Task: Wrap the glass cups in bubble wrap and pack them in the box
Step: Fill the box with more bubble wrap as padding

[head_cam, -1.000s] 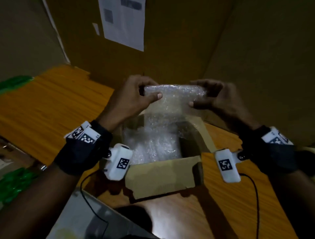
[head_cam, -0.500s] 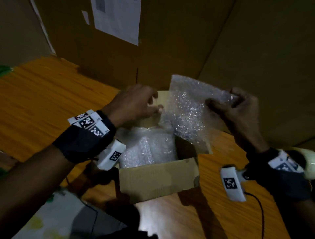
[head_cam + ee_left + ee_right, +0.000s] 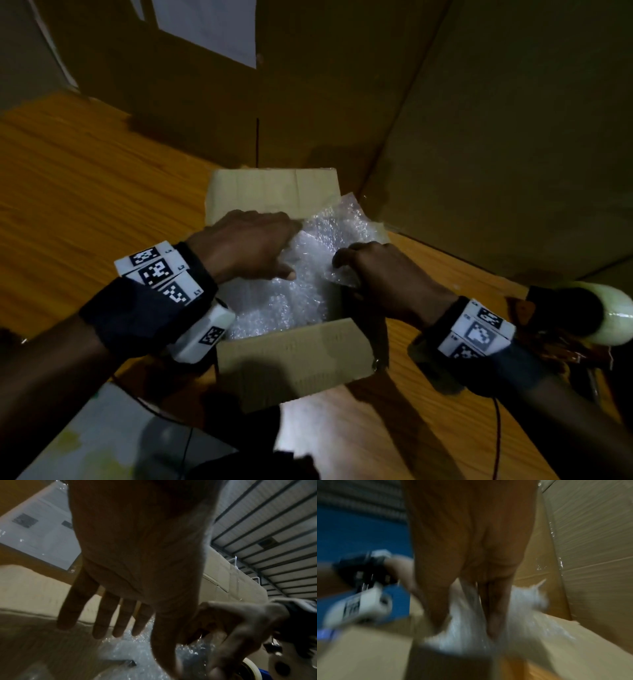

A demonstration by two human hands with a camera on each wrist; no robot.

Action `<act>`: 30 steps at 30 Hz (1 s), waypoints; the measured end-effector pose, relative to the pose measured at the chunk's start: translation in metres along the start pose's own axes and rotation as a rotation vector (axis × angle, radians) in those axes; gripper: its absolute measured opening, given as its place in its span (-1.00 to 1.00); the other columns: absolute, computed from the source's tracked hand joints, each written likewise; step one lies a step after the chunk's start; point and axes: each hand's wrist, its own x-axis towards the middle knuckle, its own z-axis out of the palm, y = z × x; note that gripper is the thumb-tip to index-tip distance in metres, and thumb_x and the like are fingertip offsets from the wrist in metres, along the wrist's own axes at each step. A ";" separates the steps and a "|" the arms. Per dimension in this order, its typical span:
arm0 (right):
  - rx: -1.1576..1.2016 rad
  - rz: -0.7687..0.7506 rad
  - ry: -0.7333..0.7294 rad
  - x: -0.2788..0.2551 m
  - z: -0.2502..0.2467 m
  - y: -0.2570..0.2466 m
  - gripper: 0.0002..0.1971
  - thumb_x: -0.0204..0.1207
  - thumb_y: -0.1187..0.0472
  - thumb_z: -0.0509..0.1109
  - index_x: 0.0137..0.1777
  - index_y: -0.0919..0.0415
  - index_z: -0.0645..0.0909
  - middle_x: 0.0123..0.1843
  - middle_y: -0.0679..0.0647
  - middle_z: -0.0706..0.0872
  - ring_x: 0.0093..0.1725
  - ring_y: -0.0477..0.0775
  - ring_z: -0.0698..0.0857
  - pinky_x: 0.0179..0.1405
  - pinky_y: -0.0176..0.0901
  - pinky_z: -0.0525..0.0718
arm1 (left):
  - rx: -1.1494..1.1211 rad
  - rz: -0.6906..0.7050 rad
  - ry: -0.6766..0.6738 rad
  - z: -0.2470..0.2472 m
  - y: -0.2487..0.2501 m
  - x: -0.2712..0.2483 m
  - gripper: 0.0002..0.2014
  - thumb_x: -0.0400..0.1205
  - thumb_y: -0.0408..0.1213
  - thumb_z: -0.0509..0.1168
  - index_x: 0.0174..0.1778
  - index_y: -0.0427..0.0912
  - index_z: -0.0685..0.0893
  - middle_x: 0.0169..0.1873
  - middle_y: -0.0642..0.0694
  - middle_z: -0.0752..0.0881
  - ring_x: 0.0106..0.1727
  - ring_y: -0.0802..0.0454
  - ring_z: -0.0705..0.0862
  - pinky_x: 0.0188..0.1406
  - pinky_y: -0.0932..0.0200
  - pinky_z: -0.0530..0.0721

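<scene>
A small open cardboard box (image 3: 294, 356) stands on the wooden table, filled with bubble wrap (image 3: 308, 274). No glass shows through the wrap. My left hand (image 3: 246, 243) lies flat over the wrap at the box's left side, fingers straight (image 3: 102, 622) above the wrap (image 3: 137, 649). My right hand (image 3: 376, 270) pinches the sheet's near right edge at the box's right rim; in the blurred right wrist view its fingers (image 3: 494, 615) grip the white wrap (image 3: 464, 628). A corner of the sheet (image 3: 349, 209) sticks up past the rear flap.
Tall cardboard walls (image 3: 479, 137) close in behind and to the right. A roll of clear tape (image 3: 603, 311) lies at the right edge of the table (image 3: 85, 192). A pale sheet (image 3: 85, 442) lies at the front left.
The bubble wrap sheet came down from above the box into it. My left hand let go of it and flattened over it; my right hand moved down and left with its edge.
</scene>
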 end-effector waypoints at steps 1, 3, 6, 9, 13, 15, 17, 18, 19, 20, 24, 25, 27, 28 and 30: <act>0.026 -0.013 -0.062 0.001 -0.002 0.002 -0.59 0.59 -0.05 0.43 0.37 0.10 0.61 0.29 0.10 0.71 0.19 0.12 0.71 0.13 0.09 0.72 | 0.004 0.027 -0.039 0.003 0.004 0.001 -0.23 0.63 0.22 0.33 0.71 0.09 0.19 0.64 0.02 0.37 0.56 -0.04 0.43 0.32 0.00 0.47; 0.140 -0.049 -0.233 0.000 -0.012 0.006 -0.49 0.54 -0.34 0.32 0.20 0.08 0.66 0.09 0.04 0.76 0.01 0.05 0.74 0.01 0.10 0.73 | 0.040 0.085 -0.099 0.007 0.010 0.004 -0.20 0.66 0.28 0.23 0.75 0.08 0.10 0.73 0.01 0.21 0.70 -0.04 0.22 0.61 -0.05 0.31; 0.283 -0.137 -0.330 0.001 -0.031 0.012 -0.49 0.63 -0.32 0.18 -0.04 0.13 0.69 -0.17 0.01 0.76 -0.19 0.00 0.73 -0.10 0.06 0.70 | 0.104 0.140 -0.139 0.009 0.014 0.010 -0.32 0.73 0.27 0.07 0.75 0.12 0.11 0.74 -0.03 0.18 0.73 -0.07 0.17 0.67 -0.12 0.23; 0.097 -0.168 -0.057 0.014 -0.041 0.025 -0.75 0.65 -0.02 0.36 0.18 0.08 0.73 0.14 0.02 0.79 0.12 -0.01 0.74 0.03 -0.02 0.72 | 0.130 0.148 -0.169 0.010 0.016 0.012 -0.38 0.78 0.19 0.02 0.76 0.18 0.03 0.77 -0.01 0.05 0.75 -0.11 0.11 0.69 -0.15 0.21; -0.448 -0.183 -0.159 0.034 -0.029 0.031 -0.12 0.41 -0.31 0.50 0.68 -0.06 0.26 0.70 -0.01 0.32 0.70 0.17 0.16 0.55 0.25 0.40 | 0.141 0.122 -0.239 0.013 0.023 0.013 -0.26 0.76 0.19 0.07 0.77 0.08 -0.14 0.78 -0.05 -0.05 0.75 -0.18 0.11 0.66 -0.21 0.27; -0.622 -0.236 -0.230 0.043 -0.015 0.029 -0.10 0.46 -0.32 0.43 0.70 0.04 0.22 0.72 0.10 0.28 0.73 0.26 0.07 0.67 0.27 0.18 | 0.165 0.079 -0.218 0.015 0.026 0.012 -0.14 0.73 0.25 0.12 0.77 -0.12 -0.13 0.77 -0.12 0.02 0.72 -0.20 0.20 0.64 -0.16 0.31; -0.688 -0.291 -0.199 0.048 0.003 0.025 -0.36 0.60 -0.10 0.40 0.60 0.16 0.41 0.61 0.19 0.48 0.71 0.31 0.21 0.68 0.31 0.14 | 0.203 -0.007 -0.232 0.015 0.029 0.010 -0.01 0.69 0.31 0.12 0.75 -0.29 -0.21 0.77 -0.22 -0.03 0.73 -0.23 0.17 0.64 -0.13 0.24; -0.704 -0.318 -0.136 0.049 0.010 0.022 -0.50 0.61 0.02 0.42 0.48 0.22 0.54 0.49 0.21 0.61 0.65 0.33 0.33 0.66 0.32 0.21 | 0.219 -0.046 -0.247 0.015 0.029 0.009 0.03 0.69 0.32 0.12 0.74 -0.34 -0.26 0.76 -0.26 -0.08 0.74 -0.24 0.13 0.66 -0.12 0.21; -0.713 -0.330 -0.091 0.050 0.017 0.021 -0.59 0.61 0.09 0.41 0.40 0.27 0.60 0.41 0.24 0.68 0.61 0.35 0.40 0.66 0.33 0.22 | 0.224 -0.077 -0.260 0.015 0.029 0.009 0.05 0.68 0.33 0.11 0.73 -0.36 -0.28 0.76 -0.28 -0.11 0.75 -0.25 0.10 0.66 -0.11 0.19; -0.690 -0.309 -0.094 0.050 0.021 0.020 -0.60 0.65 0.12 0.34 0.42 0.30 0.57 0.44 0.27 0.64 0.63 0.36 0.36 0.69 0.32 0.12 | 0.221 -0.100 -0.269 0.016 0.027 0.010 0.06 0.67 0.35 0.11 0.73 -0.36 -0.28 0.76 -0.28 -0.12 0.75 -0.24 0.08 0.67 -0.12 0.18; -0.549 -0.215 -0.286 0.043 0.007 0.023 -0.31 0.67 -0.07 0.28 0.70 0.24 0.19 0.74 0.24 0.21 0.76 0.25 -0.01 0.72 0.18 -0.16 | 0.218 -0.127 -0.285 0.019 0.021 0.010 0.08 0.62 0.39 0.14 0.75 -0.31 -0.22 0.76 -0.25 -0.05 0.76 -0.24 0.07 0.68 -0.20 0.22; -0.449 -0.208 -0.338 0.037 -0.005 0.021 -0.22 0.61 -0.13 0.37 0.72 0.17 0.17 0.74 0.18 0.20 0.75 0.21 0.02 0.69 0.08 -0.09 | 0.214 -0.123 -0.291 0.020 0.020 0.009 0.08 0.62 0.39 0.16 0.75 -0.30 -0.21 0.76 -0.23 -0.04 0.75 -0.23 0.08 0.67 -0.21 0.24; -0.244 -0.180 -0.327 0.027 -0.032 0.020 -0.25 0.54 -0.14 0.46 0.68 0.01 0.30 0.66 0.06 0.38 0.64 0.09 0.32 0.43 -0.16 0.27 | 0.189 -0.112 -0.299 0.022 0.019 0.005 0.06 0.63 0.36 0.18 0.76 -0.27 -0.20 0.77 -0.19 -0.02 0.75 -0.20 0.12 0.64 -0.17 0.28; -0.150 -0.182 -0.270 0.025 -0.042 0.020 -0.35 0.56 -0.12 0.45 0.62 -0.02 0.41 0.57 0.02 0.51 0.51 0.03 0.48 0.20 -0.25 0.41 | 0.177 -0.107 -0.304 0.023 0.019 0.004 0.06 0.63 0.36 0.19 0.76 -0.26 -0.19 0.77 -0.18 0.00 0.74 -0.19 0.14 0.64 -0.16 0.30; -0.018 -0.226 -0.153 0.029 -0.047 0.019 -0.56 0.60 -0.17 0.37 0.41 -0.02 0.64 0.37 -0.04 0.70 0.22 -0.08 0.67 0.02 -0.22 0.58 | 0.163 -0.097 -0.326 0.026 0.020 0.006 0.03 0.63 0.35 0.20 0.77 -0.24 -0.14 0.76 -0.17 0.05 0.73 -0.19 0.18 0.64 -0.15 0.33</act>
